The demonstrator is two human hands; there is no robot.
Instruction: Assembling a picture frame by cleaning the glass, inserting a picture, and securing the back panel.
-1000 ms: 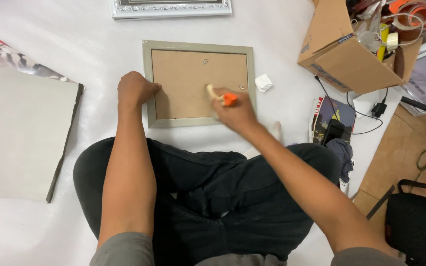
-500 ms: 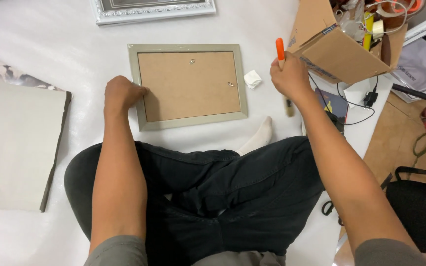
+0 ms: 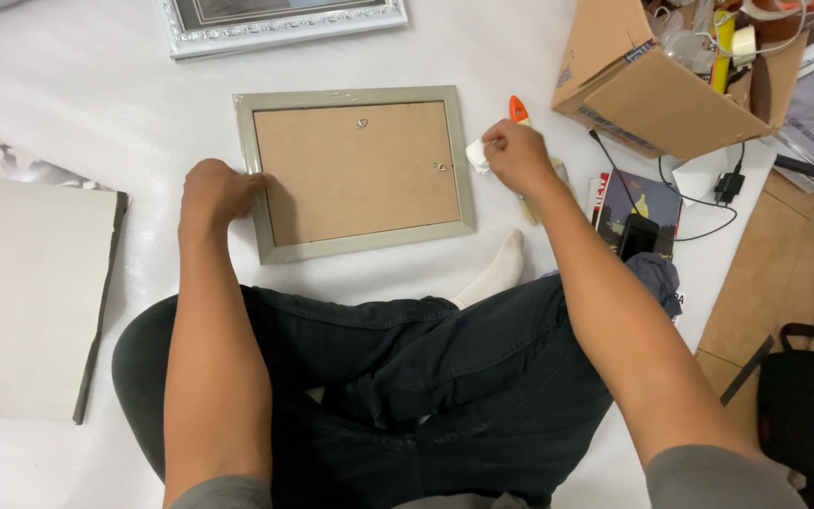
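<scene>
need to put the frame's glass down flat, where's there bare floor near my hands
Bare white floor lies between the grey picture frame lying face down, the ornate silver frame and the grey board. The right hand side is crowded: orange-tipped tool, cardboard box, cables.

White floor covering [image 3: 96, 104], tan floor [image 3: 756, 311]

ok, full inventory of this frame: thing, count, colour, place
picture frame: 1, grey-green, brown backing up, centre floor
ornate frame: 1, white, top edge
white piece: 1, by the frame's right side
orange-tipped tool: 1, under the right hand
cardboard box: 1, brown, top right, full of clutter
flat board: 1, off-white, left
charger and cable: 1, black, right
black bag: 1, bottom right
left hand: on the frame's left edge
right hand: on the white piece
</scene>
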